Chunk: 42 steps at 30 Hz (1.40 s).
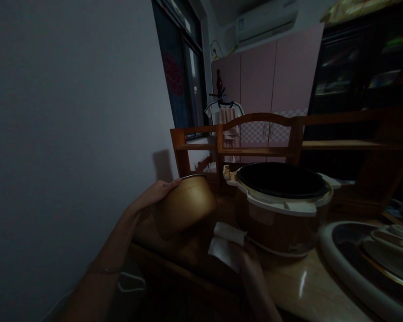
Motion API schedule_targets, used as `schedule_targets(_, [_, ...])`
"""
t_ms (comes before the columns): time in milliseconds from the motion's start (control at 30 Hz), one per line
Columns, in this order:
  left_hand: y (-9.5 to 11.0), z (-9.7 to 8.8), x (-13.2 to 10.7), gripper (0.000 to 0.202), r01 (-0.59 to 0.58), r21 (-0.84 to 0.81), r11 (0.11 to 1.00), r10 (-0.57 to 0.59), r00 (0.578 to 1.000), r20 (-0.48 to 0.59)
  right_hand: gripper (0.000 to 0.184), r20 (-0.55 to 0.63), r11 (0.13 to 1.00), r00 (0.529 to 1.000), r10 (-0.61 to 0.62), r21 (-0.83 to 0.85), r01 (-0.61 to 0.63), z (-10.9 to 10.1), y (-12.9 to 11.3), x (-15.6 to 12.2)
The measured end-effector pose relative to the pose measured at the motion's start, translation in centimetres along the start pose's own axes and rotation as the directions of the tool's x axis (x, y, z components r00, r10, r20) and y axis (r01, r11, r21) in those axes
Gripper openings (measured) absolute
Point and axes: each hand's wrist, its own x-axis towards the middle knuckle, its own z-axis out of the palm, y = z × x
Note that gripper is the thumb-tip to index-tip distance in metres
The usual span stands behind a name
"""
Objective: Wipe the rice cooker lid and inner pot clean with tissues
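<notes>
My left hand (156, 193) grips the rim of a gold-brown inner pot (184, 205), held tilted just above the wooden table (298, 286). To its right stands an open rice cooker body (282, 210) with a cream rim and a dark empty cavity. My right hand (251, 264) is dim at the bottom middle, closed on a white folded cloth or paper towel (226, 246) next to the cooker's lower left side.
The cooker's open lid (372, 259) lies at the lower right. A wooden shelf rack (255, 143) stands behind the cooker. A pale wall fills the left. A window, pink cabinets and hanging clothes are farther back. The room is dim.
</notes>
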Motion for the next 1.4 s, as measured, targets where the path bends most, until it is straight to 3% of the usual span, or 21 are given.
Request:
schedule_targets(233, [0.1,0.2,0.0,0.067,0.013,-0.003,1.000,-0.013,1.000,0.022,0.049,-0.005,0.999,1.000,0.027,0.024,-0.027,0.1,-1.1,0.0])
schedule_targets(500, [-0.5,0.1,0.9,0.069,0.003,0.059,0.998,-0.004,1.000,0.011,0.037,0.020,0.991,0.995,-0.094,-0.091,0.095,-0.1,-2.0,-0.2])
schedule_targets(633, [-0.3,0.0,0.8,0.068,-0.014,0.053,0.999,0.012,0.999,0.030,0.038,0.062,0.938,0.962,-0.264,-0.215,0.271,0.3,-3.5,-1.3])
schedule_targets(733, [0.0,0.0,0.4,0.068,-0.007,0.039,0.999,0.005,0.999,0.044,0.044,0.078,0.834,0.900,-0.429,-0.349,0.428,1.3,-5.3,-2.0])
schedule_targets(867, [0.4,0.3,-0.3,0.067,-0.034,0.063,0.997,0.030,0.998,0.062,0.038,0.176,0.617,0.734,-0.656,-0.434,0.657,3.5,-7.5,-0.5])
schedule_targets(933, [0.5,0.5,-0.7,0.065,-0.055,0.068,0.996,0.048,0.995,0.093,0.035,0.222,0.560,0.685,-0.694,-0.433,0.706,5.0,-8.2,1.1])
schedule_targets(1100, [0.4,0.7,-1.1,0.063,-0.122,0.082,0.989,0.111,0.986,0.124,0.035,0.325,0.490,0.628,-0.707,-0.415,0.766,8.7,-8.6,3.8])
schedule_targets(1267, [0.1,0.5,-1.1,0.065,-0.077,0.071,0.995,0.069,0.992,0.104,0.038,0.329,0.464,0.586,-0.740,-0.382,0.800,10.4,-8.3,3.4])
schedule_targets(1400, [0.1,0.4,-1.0,0.066,-0.062,0.089,0.994,0.055,0.995,0.086,0.037,0.379,0.359,0.475,-0.794,-0.337,0.870,11.2,-8.4,2.7])
